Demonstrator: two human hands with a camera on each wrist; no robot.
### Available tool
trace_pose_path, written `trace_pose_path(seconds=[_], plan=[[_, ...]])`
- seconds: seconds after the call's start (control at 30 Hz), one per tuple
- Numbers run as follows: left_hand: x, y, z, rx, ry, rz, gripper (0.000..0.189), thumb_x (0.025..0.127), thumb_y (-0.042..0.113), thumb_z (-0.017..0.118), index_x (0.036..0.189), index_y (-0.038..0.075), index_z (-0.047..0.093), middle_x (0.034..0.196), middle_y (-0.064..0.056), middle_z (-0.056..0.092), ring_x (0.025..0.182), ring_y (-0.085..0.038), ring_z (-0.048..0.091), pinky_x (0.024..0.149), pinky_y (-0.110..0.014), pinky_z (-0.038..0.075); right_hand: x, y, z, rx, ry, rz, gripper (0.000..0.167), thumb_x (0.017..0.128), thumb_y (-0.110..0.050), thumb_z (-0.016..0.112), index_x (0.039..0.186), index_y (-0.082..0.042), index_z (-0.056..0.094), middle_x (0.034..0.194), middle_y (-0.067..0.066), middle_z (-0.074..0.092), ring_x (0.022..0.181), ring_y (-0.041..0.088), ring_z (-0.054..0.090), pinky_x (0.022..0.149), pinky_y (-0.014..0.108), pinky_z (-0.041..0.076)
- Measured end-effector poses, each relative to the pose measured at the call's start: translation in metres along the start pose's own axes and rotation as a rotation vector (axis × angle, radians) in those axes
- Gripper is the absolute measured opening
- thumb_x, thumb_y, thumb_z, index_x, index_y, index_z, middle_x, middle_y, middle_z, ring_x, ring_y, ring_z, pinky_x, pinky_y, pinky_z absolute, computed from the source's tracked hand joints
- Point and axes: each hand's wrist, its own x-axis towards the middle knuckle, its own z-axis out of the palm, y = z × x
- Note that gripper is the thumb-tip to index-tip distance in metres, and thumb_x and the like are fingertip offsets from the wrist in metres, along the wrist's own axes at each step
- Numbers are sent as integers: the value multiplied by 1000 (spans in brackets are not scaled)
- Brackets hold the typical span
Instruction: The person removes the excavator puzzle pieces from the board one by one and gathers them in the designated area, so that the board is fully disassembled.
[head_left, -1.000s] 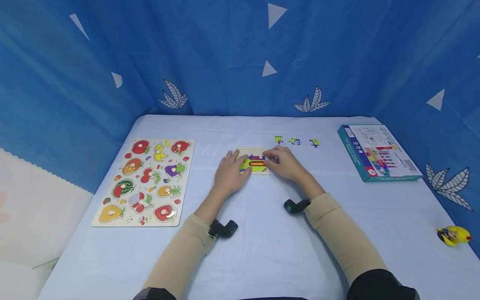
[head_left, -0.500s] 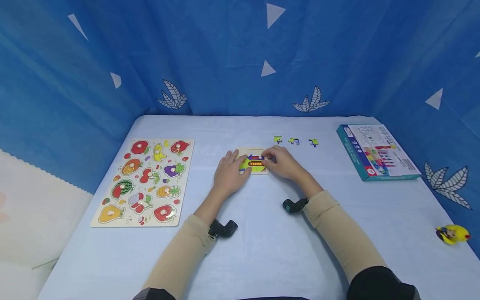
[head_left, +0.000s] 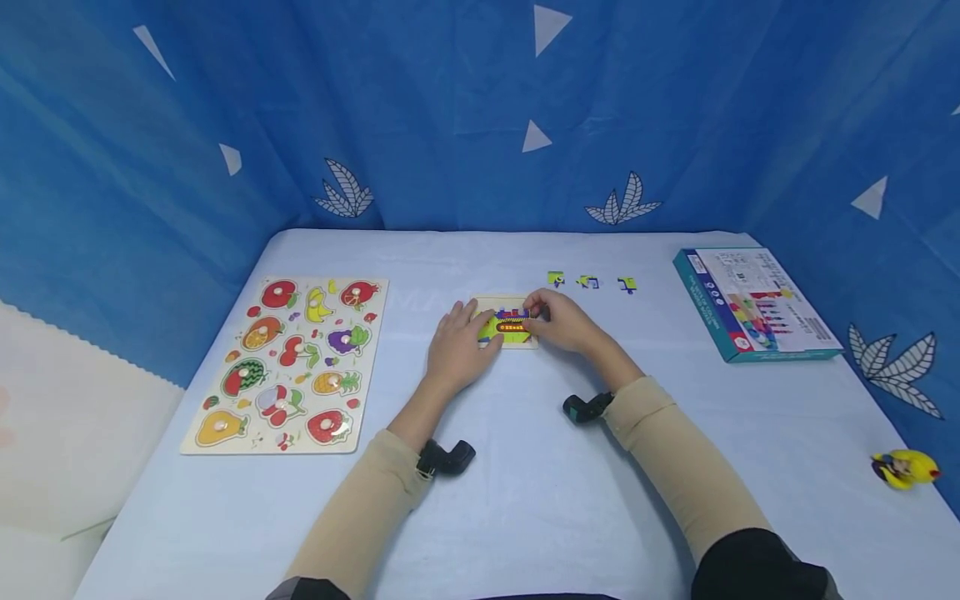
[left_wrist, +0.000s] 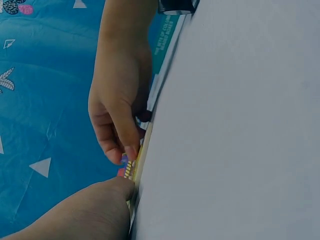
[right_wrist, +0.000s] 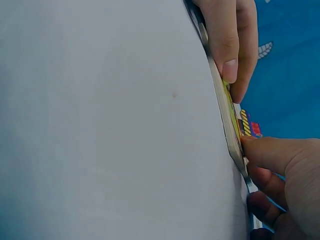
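Note:
A small wooden jigsaw board [head_left: 517,346] with a green, yellow and red picture lies mid-table. My left hand [head_left: 457,350] rests over its left side, fingers extended along the top and thumb on the picture. My right hand [head_left: 564,323] is at the board's right side. Its thumb and fingers pinch a puzzle piece [right_wrist: 245,120] with yellow-and-dark stripes and red and purple parts. That piece stands raised at an angle over the board in the right wrist view. From the left wrist view, the right thumb [left_wrist: 131,152] meets the striped piece, whose far edge is hidden.
Three loose puzzle pieces [head_left: 588,282] lie in a row behind my right hand. A fruit peg board [head_left: 371,333] is at the left. At the right are a teal-edged box [head_left: 765,304] and a yellow toy duck [head_left: 906,469] near the table edge.
The right fingers have shifted slightly up and left, and the striped piece now shows more of its stripes over the board. The left hand has stayed in place.

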Motion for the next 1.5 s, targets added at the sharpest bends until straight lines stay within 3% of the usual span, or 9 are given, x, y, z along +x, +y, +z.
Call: trace_pose_path(seconds=[0.5,0.9,1.1,1.5], plan=[[-1,2,-3,-6,-7,-9,57,98,53,50,147,25,48,163,-6,31,154,-28,20,126,-47,17,-3,3,4,40,59,-15,22,95,-18,66,117,-17,63,100,3,63,88,22,53,76,32,46],[-1,2,-3,-3,-4,-3,57,98,53,50,147,25,49,163,-6,32,154,-28,21,126,-47,17,-6,4,6,-96,75,-57,38,94,-23,69,131,-14,65,103,3,65,87,19,55,74,30,48],[-1,1,-2,2,-1,-5,57,98,53,50,147,25,48,163,-6,32,154,-28,21,126,-47,18,-5,7,7,-108,106,-107,35,94,-22,69,128,-16,67,101,1,65,84,17,55,72,30,49],[-2,2,-3,-9,5,-2,57,97,52,50,148,25,48,163,-7,31,154,-29,21,126,-47,18,-4,7,6,-24,97,-112,22,94,-20,68,114,-19,60,96,2,64,80,20,55,71,31,48]])
